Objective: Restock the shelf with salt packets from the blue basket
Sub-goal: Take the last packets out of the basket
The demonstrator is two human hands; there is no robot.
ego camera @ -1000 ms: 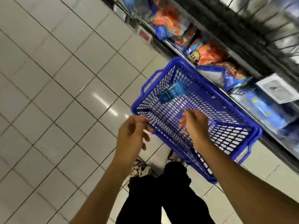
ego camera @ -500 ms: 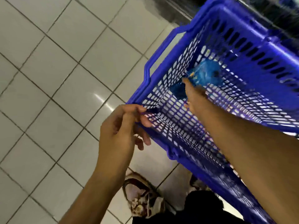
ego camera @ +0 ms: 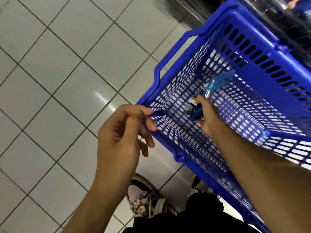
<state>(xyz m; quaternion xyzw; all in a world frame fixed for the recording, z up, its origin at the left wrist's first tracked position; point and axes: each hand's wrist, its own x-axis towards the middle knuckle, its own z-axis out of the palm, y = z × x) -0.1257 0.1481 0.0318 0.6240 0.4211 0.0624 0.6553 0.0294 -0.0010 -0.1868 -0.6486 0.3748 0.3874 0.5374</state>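
The blue basket (ego camera: 262, 47) stands on the tiled floor at the right of the head view. Inside it, my right hand (ego camera: 207, 117) is closed around a blue salt packet (ego camera: 217, 83), which sticks up and away from the fingers, lifted a little off the basket's mesh bottom. My left hand (ego camera: 123, 132) hovers at the basket's near left corner, fingers loosely curled and apart, fingertips touching or almost touching the rim, holding nothing.
White floor tiles (ego camera: 58, 81) fill the left half. The dark base of the shelf (ego camera: 193, 9) runs along the top right, behind the basket. My shoes (ego camera: 146, 199) and dark trousers (ego camera: 193, 217) are at the bottom centre, next to the basket.
My right hand reached deeper into the basket and closed on the salt packet, tilting it upward. The view has dropped closer to the basket. My left hand stays by the corner rim.
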